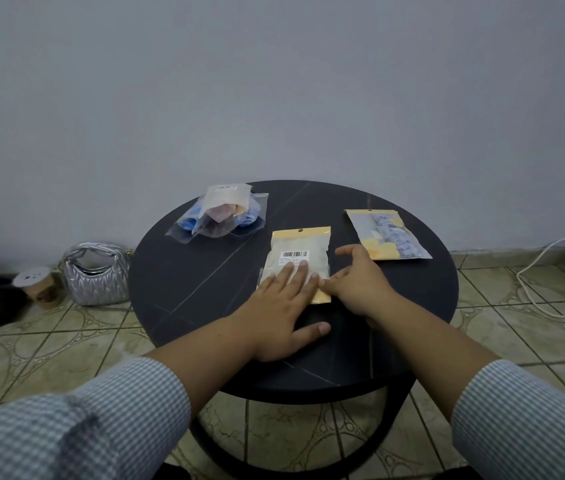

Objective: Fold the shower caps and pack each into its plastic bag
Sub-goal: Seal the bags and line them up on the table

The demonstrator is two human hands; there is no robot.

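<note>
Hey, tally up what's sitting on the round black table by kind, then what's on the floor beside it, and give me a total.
Yellow-edged plastic bags: 2, one under the left hand at, one farther right at
Clear plastic bags in the back-left pile: 2, blue contents, pinkish contents
Silver handbag on the floor: 1
Paper cup on the floor: 1
Total: 6

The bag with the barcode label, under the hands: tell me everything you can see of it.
The bag with the barcode label is a flat plastic pouch with yellow edges, a hang hole at its top and pale contents. It lies flat near the middle of the round dark table. The left hand presses straight fingers on its lower half; the right hand touches its right edge.
</note>
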